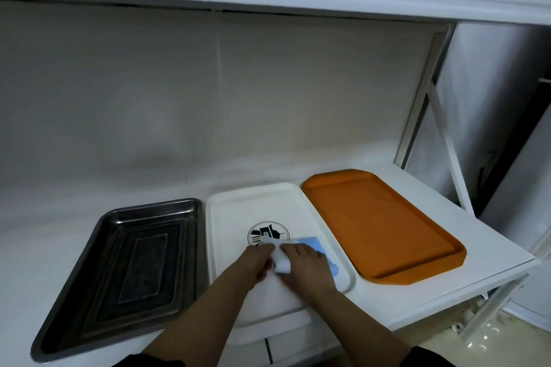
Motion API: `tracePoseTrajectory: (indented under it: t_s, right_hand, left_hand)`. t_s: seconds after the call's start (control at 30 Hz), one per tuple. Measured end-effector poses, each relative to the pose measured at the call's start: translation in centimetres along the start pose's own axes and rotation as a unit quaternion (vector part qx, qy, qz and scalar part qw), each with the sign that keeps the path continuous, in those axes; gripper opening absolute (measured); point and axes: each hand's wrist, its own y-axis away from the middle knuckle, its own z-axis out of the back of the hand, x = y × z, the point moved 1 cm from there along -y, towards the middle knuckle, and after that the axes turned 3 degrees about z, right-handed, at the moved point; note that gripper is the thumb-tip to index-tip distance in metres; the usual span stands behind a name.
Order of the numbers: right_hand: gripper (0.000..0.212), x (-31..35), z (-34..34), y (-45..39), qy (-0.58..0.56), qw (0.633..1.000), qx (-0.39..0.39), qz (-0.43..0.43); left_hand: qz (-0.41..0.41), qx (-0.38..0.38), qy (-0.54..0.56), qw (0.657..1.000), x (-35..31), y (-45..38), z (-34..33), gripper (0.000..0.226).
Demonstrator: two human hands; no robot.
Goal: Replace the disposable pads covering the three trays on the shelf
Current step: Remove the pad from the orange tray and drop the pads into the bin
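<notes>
Head view, looking down at the shelf [417, 292]. Both forearms reached forward from the bottom edge and converged over the near right part of the white tray [256, 205], the middle of three. Left hand [253, 262] lay palm down, fingers curled onto the white edge of a folded disposable pad [307, 243], gripping it. Right hand [307, 262] lay just beside, knuckles up, fingers bent over the same pad, holding it; its blue side showed beyond and right of the fingers. The pad rested on the white tray, partly over the round black logo [268, 231] just ahead of the left hand. Steel tray [119, 262] sat left of the left hand, bare. Orange tray [381, 226] sat right of the right hand, bare, touching or nearly touching the white tray's rim. Dark sleeves showed at the frame bottom.
</notes>
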Motion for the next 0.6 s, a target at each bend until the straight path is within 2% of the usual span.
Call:
tracePoseTrajectory:
  t_s: [0.17,0.2,0.3,0.33,0.4,0.5,0.6]
  right_hand:
    - [0.041,-0.4,2.8,0.2,0.007,0.998,-0.055,0.021]
    - [0.036,-0.4,3.4,0.2,0.008,0.998,-0.059,0.022]
    - [0.027,-0.5,5.7,0.6,-0.001,0.998,-0.063,0.005]
    - [0.027,-0.6,6.2,0.8,-0.013,0.998,-0.067,0.001]
    - [0.028,-0.9,7.2,1.3,-0.043,0.996,-0.083,-0.003]
    - [0.027,-1.4,8.7,2.1,-0.091,0.992,-0.082,0.009]
    - [0.024,-1.7,10.1,2.9,-0.150,0.985,-0.075,0.038]
  left_hand:
    - [-0.066,-0.006,-0.055,0.996,-1.5,2.7,-0.5,0.012]
    - [-0.079,-0.006,-0.070,0.994,-1.7,3.3,-0.6,0.017]
    - [-0.130,-0.001,-0.138,0.982,-2.2,4.6,-1.1,0.054]
    - [-0.157,-0.014,-0.175,0.972,-2.2,4.8,-1.2,0.061]
    - [-0.210,-0.049,-0.239,0.947,-2.3,5.7,-1.2,0.062]
    - [-0.282,-0.037,-0.326,0.901,-2.2,7.4,-0.6,0.055]
    - [-0.361,-0.039,-0.472,0.803,-2.1,8.9,0.1,0.067]
